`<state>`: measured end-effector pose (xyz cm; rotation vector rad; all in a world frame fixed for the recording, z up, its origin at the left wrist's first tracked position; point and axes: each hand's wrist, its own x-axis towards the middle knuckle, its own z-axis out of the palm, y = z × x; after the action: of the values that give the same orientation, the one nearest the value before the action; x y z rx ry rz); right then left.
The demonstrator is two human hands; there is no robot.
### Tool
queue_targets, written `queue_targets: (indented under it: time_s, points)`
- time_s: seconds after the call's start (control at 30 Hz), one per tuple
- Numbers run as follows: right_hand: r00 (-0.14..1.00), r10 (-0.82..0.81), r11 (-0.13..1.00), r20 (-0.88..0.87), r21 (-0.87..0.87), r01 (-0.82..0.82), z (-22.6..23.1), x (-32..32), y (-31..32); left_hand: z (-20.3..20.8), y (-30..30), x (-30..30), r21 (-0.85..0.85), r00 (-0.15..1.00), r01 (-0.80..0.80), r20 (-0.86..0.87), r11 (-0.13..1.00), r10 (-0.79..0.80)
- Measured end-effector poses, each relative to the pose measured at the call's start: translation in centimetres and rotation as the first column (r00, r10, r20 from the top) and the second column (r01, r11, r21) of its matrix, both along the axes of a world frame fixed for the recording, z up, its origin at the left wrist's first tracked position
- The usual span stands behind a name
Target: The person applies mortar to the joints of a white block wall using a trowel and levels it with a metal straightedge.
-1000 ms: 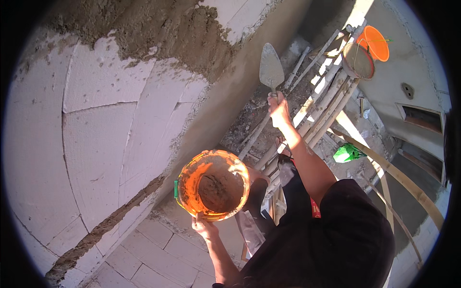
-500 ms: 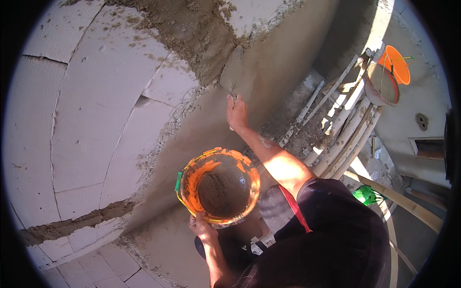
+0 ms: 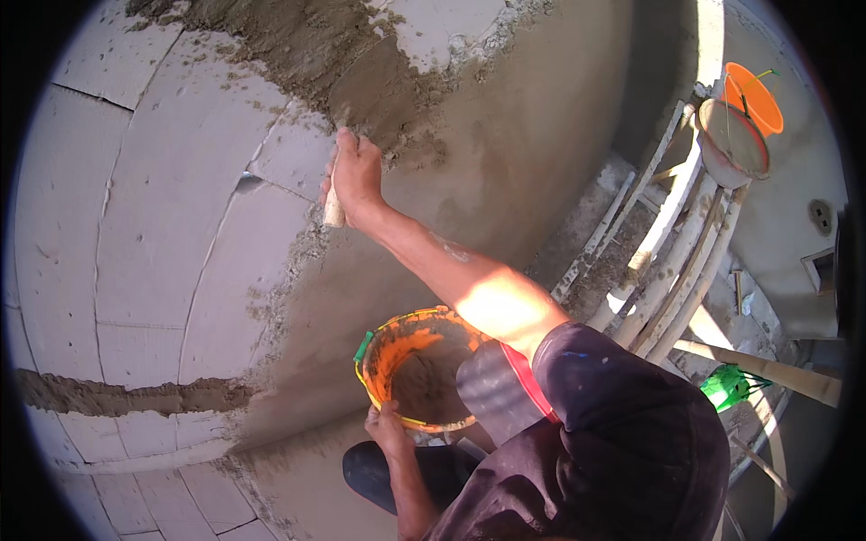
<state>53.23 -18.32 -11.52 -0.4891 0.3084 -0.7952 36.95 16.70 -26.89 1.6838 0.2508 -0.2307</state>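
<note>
My right hand point(image 3: 354, 173), arm stretched out up and to the left, is closed around the pale handle of a trowel point(image 3: 334, 213). The trowel's mortar-smeared blade lies against a rough patch of wet mortar point(image 3: 271, 50) on the wall of white blocks point(image 3: 149, 234), and blends into it. Low in the middle, my left hand point(image 3: 390, 429) grips the near rim of an orange bucket point(image 3: 382, 365) with a green-gripped handle. Grey mortar point(image 3: 431, 383) lies inside the bucket; my knee partly hides its right side.
Smooth grey plaster point(image 3: 514, 153) covers the wall right of the blocks. Wooden poles point(image 3: 672, 270) run along the right, with a mortar-caked bucket point(image 3: 732, 144) and another orange bucket point(image 3: 758, 97) at their far end. A green object point(image 3: 724, 388) sits near a pole at right.
My right hand has moved left and up with the trowel, from the smooth plaster edge to the rough mortar patch. The bucket and my left hand sit slightly lower and further right in view.
</note>
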Motion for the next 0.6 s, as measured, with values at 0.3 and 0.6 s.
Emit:
queue_targets:
  time_s: [0.3,0.6]
  points:
    - [0.974,0.084,0.575,-0.211,-0.788,-0.220,-3.0,-11.9,-0.7,-1.3,-5.1,2.9,-0.024,0.986,0.149,0.084,0.988,-0.147]
    - [0.371,-0.288,0.016,-0.883,-0.391,-0.920,-22.1,-37.5,-5.7,-0.5,-17.0,2.3,-0.052,0.841,0.540,0.042,0.840,-0.539]
